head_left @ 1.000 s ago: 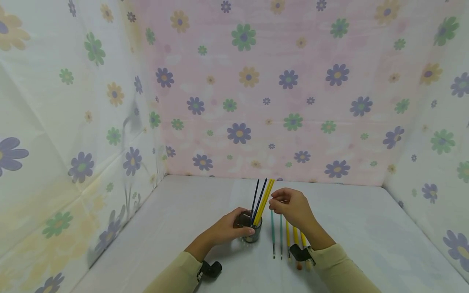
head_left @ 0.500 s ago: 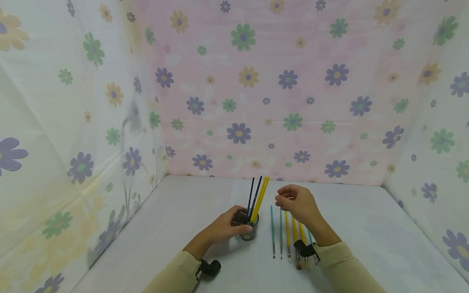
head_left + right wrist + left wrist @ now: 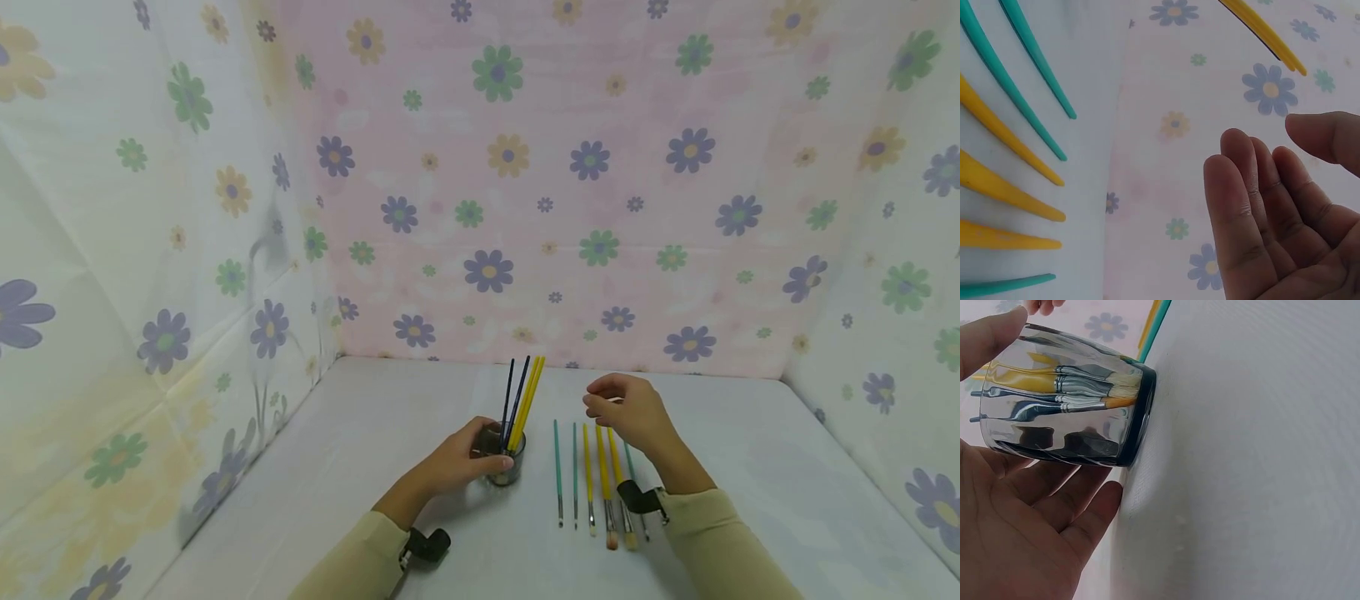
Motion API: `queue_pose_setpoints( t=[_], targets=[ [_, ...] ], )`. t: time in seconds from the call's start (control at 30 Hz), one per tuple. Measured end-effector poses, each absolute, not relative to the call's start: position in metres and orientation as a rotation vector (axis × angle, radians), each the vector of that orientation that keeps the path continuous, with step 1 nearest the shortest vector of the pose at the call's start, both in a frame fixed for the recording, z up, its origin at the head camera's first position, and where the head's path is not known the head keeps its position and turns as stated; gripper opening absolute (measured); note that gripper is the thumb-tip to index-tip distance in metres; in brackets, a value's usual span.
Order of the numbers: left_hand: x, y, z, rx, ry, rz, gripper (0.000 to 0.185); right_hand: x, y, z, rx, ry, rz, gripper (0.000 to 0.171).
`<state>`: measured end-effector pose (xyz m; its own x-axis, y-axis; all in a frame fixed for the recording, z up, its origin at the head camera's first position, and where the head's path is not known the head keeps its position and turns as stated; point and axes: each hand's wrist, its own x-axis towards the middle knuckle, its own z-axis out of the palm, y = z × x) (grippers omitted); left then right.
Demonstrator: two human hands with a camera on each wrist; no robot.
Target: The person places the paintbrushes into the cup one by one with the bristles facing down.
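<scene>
L hand (image 3: 457,462) wrapped round glass cup (image 3: 506,458), thumb on near side, fingers curled behind; cup upright on white tabletop (image 3: 750,483). L wrist view: palm and fingers (image 3: 1035,519) against cup wall (image 3: 1066,406), dark base flat on cloth, bristle ends of brushes visible thru glass. Standing in cup: dark blue and yellow brushes (image 3: 521,404), handles up, leaning slightly away toward R hand side. R hand (image 3: 630,412) raised above table, just beyond far ends of loose brush row, fingers loosely curled, holding nothing; R wrist view shows fingers (image 3: 1260,206) relaxed, thumb apart, empty. Loose brushes (image 3: 592,475) flat on table betw. the two hands and under R wrist: two teal nearest cup, then yellow ones, another teal partly hidden by R forearm; lying parallel, bristles toward person. Row near cup, not touching. Floral sheet backdrop (image 3: 525,167) behind and on both sides.
</scene>
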<state>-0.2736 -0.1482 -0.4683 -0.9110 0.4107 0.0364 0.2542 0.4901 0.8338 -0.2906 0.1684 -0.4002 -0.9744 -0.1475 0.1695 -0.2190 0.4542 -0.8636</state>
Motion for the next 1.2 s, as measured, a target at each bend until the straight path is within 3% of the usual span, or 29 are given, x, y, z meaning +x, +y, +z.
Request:
queue_pose_setpoints(
  t=[0.8,1.2],
  targets=[
    [-0.274,-0.148,-0.468,0.508,2.609,1.392,0.074,-0.306,0.219,-0.421,-0.004,-2.813,1.546,0.047],
    [-0.274,-0.148,-0.469,0.485,2.626,1.388,0.073,-0.314,0.235,-0.432,-0.186,-2.970,1.473,0.045]
  ],
)
